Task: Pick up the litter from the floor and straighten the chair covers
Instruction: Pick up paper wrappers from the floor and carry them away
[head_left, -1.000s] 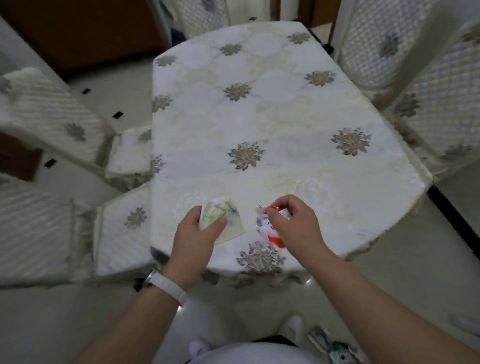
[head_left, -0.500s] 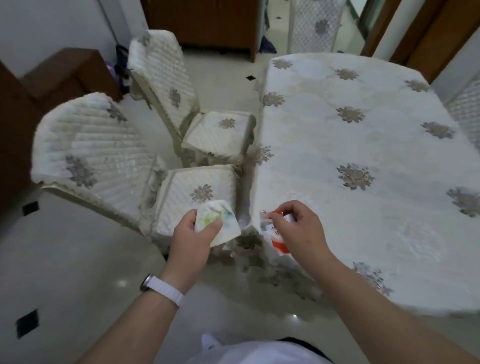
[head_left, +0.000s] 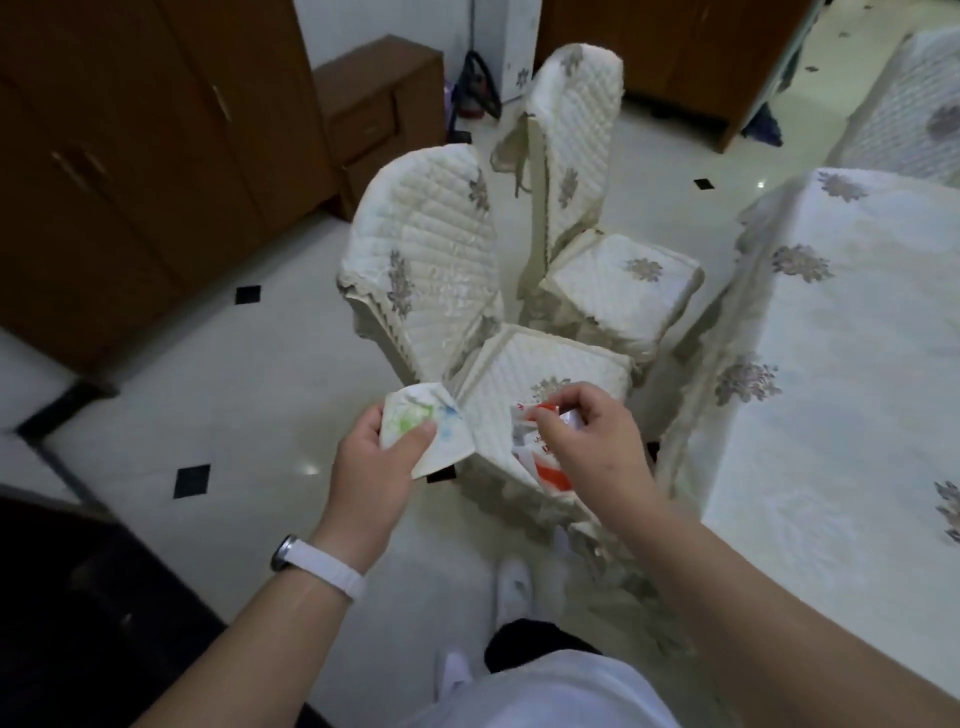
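A home dining room: beyond the hands stand two chairs in quilted cream covers with floral motifs (head_left: 431, 270), right of them a table under matching embroidered cloth (head_left: 831, 364), left a brown wooden wardrobe (head_left: 130, 156), on glossy white tiled floor (head_left: 249, 415).

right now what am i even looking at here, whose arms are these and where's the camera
There is no machine here. The camera sits on a person's head and looks forward and down, so the two bare arms are that person's own. The left hand, with a white wristband, holds a crumpled white wrapper with green and blue print. The right hand pinches a red and white wrapper. Ahead stand two chairs in quilted covers, the near chair and the far chair, pushed beside a table under a flowered cloth. The tiled floor and wooden cupboards fill the left side.
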